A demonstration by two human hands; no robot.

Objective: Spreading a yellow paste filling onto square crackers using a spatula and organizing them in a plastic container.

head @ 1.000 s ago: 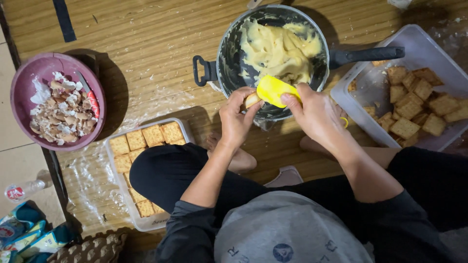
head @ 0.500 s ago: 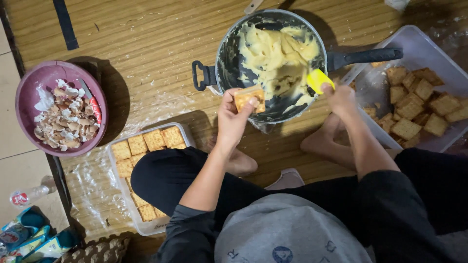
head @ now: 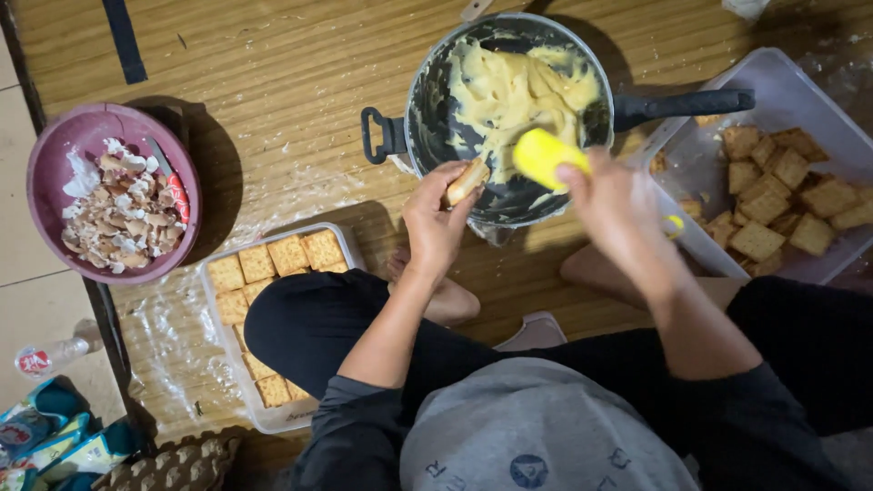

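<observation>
My left hand (head: 435, 215) holds a square cracker (head: 465, 182) edge-on at the near rim of a dark pan (head: 420, 118) with a side loop handle and a long black handle. Pale yellow cream (head: 514, 91) fills the pan's far half. My right hand (head: 617, 202) grips a yellow spatula (head: 544, 156) whose blade is over the pan, just right of the cracker. I sit cross-legged in dark trousers behind the pan.
A clear container (head: 218, 314) with rows of crackers lies by my left knee. A clear tray (head: 823, 100) of loose crackers stands at the right. A maroon bowl (head: 55, 150) of eggshells sits at the left on the wooden floor; packets lie at the bottom left.
My right hand brought the spatula from the pan's right rim back towards the cracker. My left hand turned the cracker and kept it at the pan's near edge.
</observation>
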